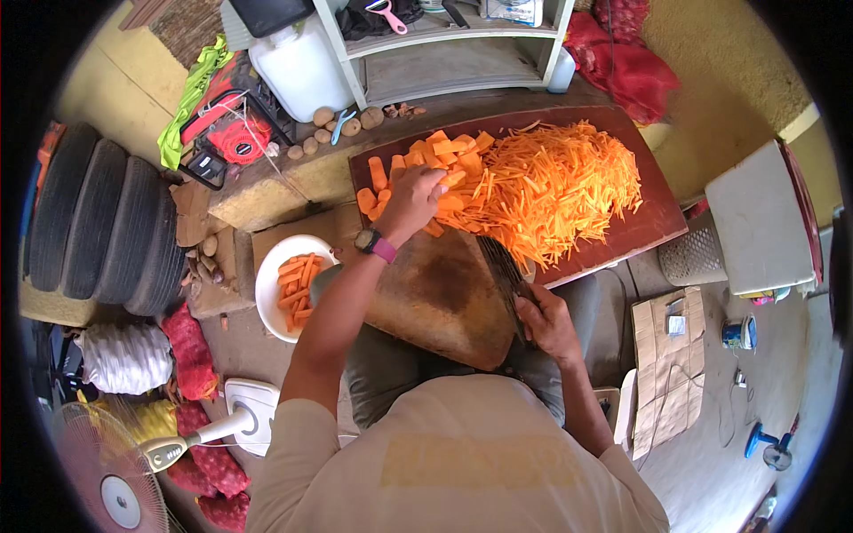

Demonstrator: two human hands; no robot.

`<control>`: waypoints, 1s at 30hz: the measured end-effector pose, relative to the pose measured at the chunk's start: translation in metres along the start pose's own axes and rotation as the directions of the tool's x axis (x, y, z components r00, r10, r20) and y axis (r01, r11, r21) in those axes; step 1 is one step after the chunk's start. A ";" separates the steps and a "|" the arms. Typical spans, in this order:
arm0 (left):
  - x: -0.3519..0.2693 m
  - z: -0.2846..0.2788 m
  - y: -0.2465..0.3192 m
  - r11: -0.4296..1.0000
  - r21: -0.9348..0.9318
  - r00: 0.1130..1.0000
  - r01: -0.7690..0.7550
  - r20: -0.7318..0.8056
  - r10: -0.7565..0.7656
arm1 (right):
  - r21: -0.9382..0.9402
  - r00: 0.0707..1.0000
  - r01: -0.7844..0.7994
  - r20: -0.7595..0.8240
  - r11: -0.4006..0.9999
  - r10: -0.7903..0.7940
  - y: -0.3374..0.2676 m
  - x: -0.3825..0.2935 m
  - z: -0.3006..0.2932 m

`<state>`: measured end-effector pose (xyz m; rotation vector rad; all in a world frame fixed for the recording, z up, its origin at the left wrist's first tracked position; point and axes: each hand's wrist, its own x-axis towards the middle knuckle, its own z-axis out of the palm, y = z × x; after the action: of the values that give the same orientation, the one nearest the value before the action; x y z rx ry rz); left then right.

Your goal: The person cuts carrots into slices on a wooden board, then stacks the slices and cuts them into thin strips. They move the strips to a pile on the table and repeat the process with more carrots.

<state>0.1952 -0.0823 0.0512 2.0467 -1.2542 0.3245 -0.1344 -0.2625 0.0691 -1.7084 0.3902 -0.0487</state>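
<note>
My left hand (418, 193) reaches over the pile of cut carrot chunks (460, 153) at the far left of the red-brown tabletop (656, 200). Its fingers touch the pieces and are partly hidden among them. My right hand (550, 321) grips the handle of a wide dark-bladed knife (501, 263), whose blade points away from me along the right side of a worn wooden cutting board (433, 280). A large heap of carrot shreds (566, 193) lies right of the chunks and spills towards the blade. The board rests over my lap, its middle stained dark.
Left of the board stands a white bowl (266, 293) with peeled carrot sticks. A ledge behind holds several potatoes (371, 118) and a blue peeler (344, 125). Tyres (110, 220), a standing fan (120, 480) and a generator (236, 136) are at left. Flattened cardboard (666, 380) lies at right.
</note>
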 end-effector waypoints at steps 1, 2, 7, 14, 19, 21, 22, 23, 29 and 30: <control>0.000 -0.006 0.008 1.000 -0.015 0.991 -0.019 -0.129 0.017 | -0.001 1.000 -0.002 0.003 1.000 0.002 0.001 0.001 -0.001; -0.006 -0.012 0.019 0.983 -0.148 0.983 0.104 -0.133 -0.124 | -0.012 1.000 -0.008 0.009 1.000 0.008 0.002 0.001 -0.002; -0.079 -0.024 0.075 0.843 -0.213 0.869 0.495 0.092 -0.487 | -0.096 0.999 0.021 0.031 0.995 -0.018 -0.005 -0.001 0.003; -0.150 -0.014 0.118 0.803 -0.120 0.812 0.583 0.107 -0.574 | -0.204 0.985 0.082 0.163 0.976 -0.049 -0.027 0.007 0.022; -0.167 -0.029 0.116 0.880 0.103 0.880 0.463 0.064 -0.470 | -0.239 0.971 0.164 0.209 0.957 -0.114 -0.040 0.022 0.039; -0.172 -0.032 0.116 0.908 -0.087 0.912 0.410 0.051 -0.407 | -0.267 0.960 0.207 0.244 0.941 -0.141 -0.039 0.027 0.046; -0.172 -0.032 0.116 0.907 -0.087 0.911 0.412 0.052 -0.409 | -0.267 0.959 0.205 0.245 0.941 -0.139 -0.039 0.030 0.048; -0.170 -0.032 0.116 0.923 -0.079 0.925 0.376 0.083 -0.370 | -0.280 0.947 0.224 0.290 0.933 -0.141 -0.038 0.033 0.050; -0.174 -0.019 0.119 0.932 -0.047 0.931 0.360 0.084 -0.355 | -0.274 0.931 0.265 0.322 0.924 -0.172 -0.036 0.031 0.055; -0.176 -0.018 0.120 0.922 -0.045 0.922 0.384 0.072 -0.380 | -0.268 0.930 0.299 0.297 0.916 -0.217 -0.038 0.029 0.057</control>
<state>0.0072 0.0152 0.0216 2.2064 -0.8575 0.0400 -0.0844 -0.2123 0.0898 -2.0400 -0.0349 0.0472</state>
